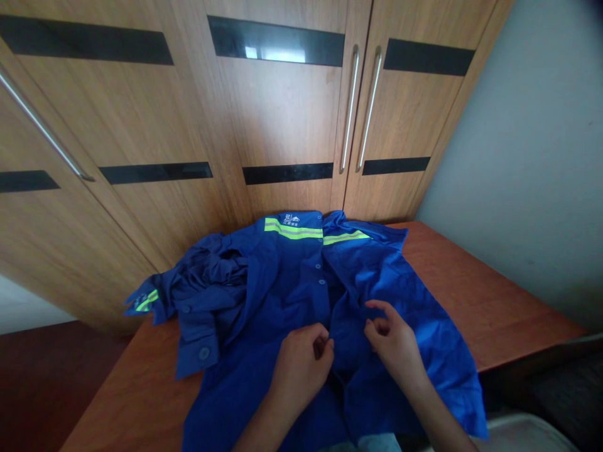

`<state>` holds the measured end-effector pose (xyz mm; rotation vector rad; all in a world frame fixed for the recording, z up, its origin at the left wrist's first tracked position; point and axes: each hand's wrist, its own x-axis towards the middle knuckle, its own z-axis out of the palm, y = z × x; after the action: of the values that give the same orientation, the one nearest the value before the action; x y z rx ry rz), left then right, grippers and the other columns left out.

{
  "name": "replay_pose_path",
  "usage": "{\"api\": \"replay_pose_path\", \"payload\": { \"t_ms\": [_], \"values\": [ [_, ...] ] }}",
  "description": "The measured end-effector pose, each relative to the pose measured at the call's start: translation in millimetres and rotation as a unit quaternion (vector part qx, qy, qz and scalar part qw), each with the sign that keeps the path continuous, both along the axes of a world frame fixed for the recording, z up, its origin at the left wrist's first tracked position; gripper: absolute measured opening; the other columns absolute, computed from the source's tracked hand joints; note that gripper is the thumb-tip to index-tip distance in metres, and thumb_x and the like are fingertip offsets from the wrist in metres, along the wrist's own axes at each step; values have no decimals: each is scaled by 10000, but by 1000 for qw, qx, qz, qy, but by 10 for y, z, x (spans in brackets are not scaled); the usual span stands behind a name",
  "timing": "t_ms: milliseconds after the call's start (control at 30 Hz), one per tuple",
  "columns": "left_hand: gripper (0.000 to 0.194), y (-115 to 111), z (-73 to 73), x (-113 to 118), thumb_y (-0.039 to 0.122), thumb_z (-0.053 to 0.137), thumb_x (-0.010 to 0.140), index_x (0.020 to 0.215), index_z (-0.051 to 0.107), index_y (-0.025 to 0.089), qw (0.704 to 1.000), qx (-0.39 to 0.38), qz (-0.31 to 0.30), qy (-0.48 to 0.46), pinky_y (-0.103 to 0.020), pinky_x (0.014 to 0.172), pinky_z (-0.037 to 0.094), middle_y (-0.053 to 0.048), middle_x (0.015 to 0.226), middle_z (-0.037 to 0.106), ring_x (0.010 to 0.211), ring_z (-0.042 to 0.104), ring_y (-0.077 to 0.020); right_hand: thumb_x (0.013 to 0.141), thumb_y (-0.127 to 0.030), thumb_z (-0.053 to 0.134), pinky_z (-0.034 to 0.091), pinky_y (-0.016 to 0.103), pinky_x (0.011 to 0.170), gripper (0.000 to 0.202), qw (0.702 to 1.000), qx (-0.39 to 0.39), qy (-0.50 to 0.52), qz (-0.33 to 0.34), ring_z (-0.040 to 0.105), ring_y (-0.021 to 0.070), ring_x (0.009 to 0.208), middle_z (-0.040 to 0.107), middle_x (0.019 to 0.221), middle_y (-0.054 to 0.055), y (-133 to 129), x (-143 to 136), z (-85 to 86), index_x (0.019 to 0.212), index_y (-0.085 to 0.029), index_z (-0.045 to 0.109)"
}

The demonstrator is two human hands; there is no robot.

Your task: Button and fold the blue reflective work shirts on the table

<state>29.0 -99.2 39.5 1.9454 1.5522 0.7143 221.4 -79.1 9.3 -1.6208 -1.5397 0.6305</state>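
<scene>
A blue work jacket (277, 301) with yellow-green and grey reflective strips lies spread on a reddish-brown wooden tabletop, its button front partly parted. My left hand (304, 358) is over the lower left front panel. Its fingers are curled, with thumb and forefinger pinched at the front edge of the cloth; the exact grip is partly hidden. Over the right front panel, my right hand (393, 345) has its forefinger stretched away from the thumb, and no cloth shows between them. One sleeve (198, 333) lies bunched on the left, its buttoned cuff toward me.
Behind the tabletop (452, 289) stands a wooden wardrobe (282, 113) with black strips and long metal handles. A pale wall (532, 163) rises on the right. Beyond the table's near right edge is a dark area with a light rounded shape below it.
</scene>
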Motion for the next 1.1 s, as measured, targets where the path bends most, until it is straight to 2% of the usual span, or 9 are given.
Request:
{"api": "replay_pose_path", "payload": {
  "t_ms": [100,167,267,367,467,567,667,800,1100],
  "values": [
    [151,-50,-1,3,200,500,828,687,554,209,1000,-12,-16,0,-230,580,356,16,664,601,635,573,-140,845,-257,499,403,281,539,258,994,20,-111,2,564,183,528,539,576,-47,-60,-12,-32,1094,-198,535],
    [144,-55,24,-6,181,490,833,719,572,213,999,-12,-32,-6,-231,599,370,15,702,595,646,570,-135,841,-198,508,450,322,638,231,981,71,-182,15,612,223,716,619,767,28,-67,-34,-4,1066,-200,559],
    [194,-36,71,-59,147,438,861,840,613,228,999,14,-32,-15,-238,680,404,-1,819,604,734,587,-137,829,-57,442,463,357,823,280,957,149,-213,129,571,238,972,616,1033,82,-70,-84,81,1007,-213,593],
    [241,1,76,-127,111,430,848,948,614,231,999,28,-10,15,-248,743,423,-26,937,613,829,599,-152,807,20,385,459,337,852,381,946,128,-198,223,560,209,966,619,1006,65,-98,-152,165,1030,-211,589],
    [217,44,34,-145,121,502,808,958,610,234,997,-1,-27,71,-249,722,433,-25,953,622,816,609,-160,813,-23,437,460,324,826,324,960,68,-195,189,572,201,906,617,940,57,-140,-228,223,1053,-191,575],
    [157,88,-6,-107,159,537,797,915,605,236,990,-10,-38,132,-256,697,428,-21,930,630,797,613,-171,881,-165,483,448,326,821,150,960,34,-229,159,577,210,899,615,904,57,-185,-311,259,966,-194,604],
    [134,130,-23,-73,152,526,792,873,596,233,988,-6,-33,154,-265,686,417,-21,896,641,801,621,-183,914,-315,502,438,334,798,170,954,14,-269,133,579,228,897,614,880,67,-234,-399,278,877,-198,620],
    [206,162,-40,-88,65,505,731,822,596,226,994,-1,-45,98,-248,671,406,-6,843,645,766,615,-163,907,-398,514,428,348,761,231,946,3,-307,103,578,252,903,619,898,83,-278,-493,275,876,-199,629],
    [168,182,-26,-67,108,500,759,753,643,197,997,-19,-46,-66,-225,619,406,4,731,648,663,592,-135,902,-252,493,402,270,715,141,966,-16,-246,84,600,194,877,635,862,40,-206,-519,270,827,-223,608]
  ]
}}
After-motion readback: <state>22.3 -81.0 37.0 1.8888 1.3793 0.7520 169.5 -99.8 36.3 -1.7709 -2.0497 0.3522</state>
